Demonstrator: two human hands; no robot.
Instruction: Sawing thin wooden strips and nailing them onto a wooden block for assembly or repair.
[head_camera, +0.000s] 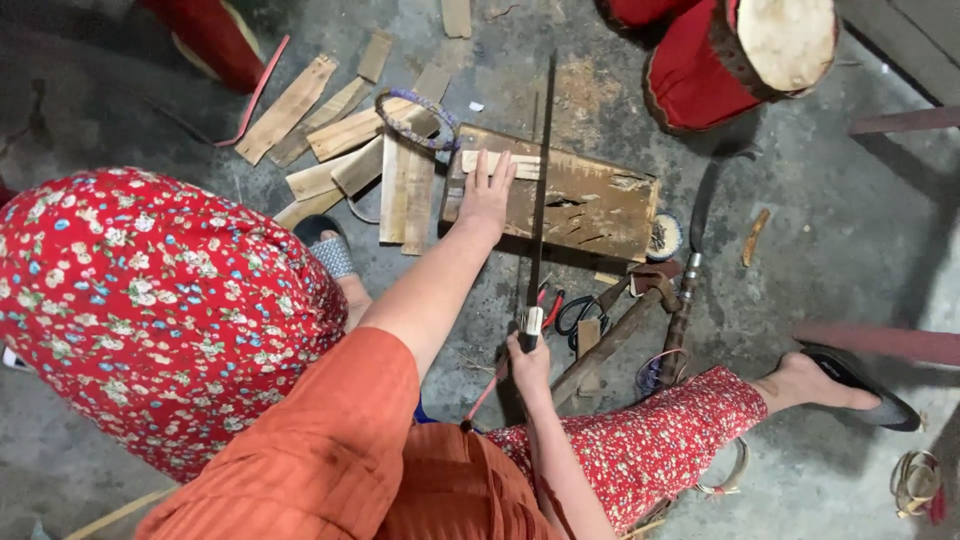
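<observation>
My left hand (487, 190) lies flat with fingers spread on a thin pale wooden strip (500, 163), pressing it onto a thick worn wooden block (585, 205) on the concrete floor. My right hand (527, 362) grips the handle of a long dark blade (542, 180). The blade stands upright over the block with its edge on the strip, just right of my left fingers. My legs in red flowered trousers spread to either side.
Several flat wooden slats (345, 130) lie left of the block with a purple woven ring (415, 118) on them. Scissors (575, 312), a hammer (625, 325) and a curved knife (695, 235) lie near my right knee. Red drums (740, 55) stand at the top.
</observation>
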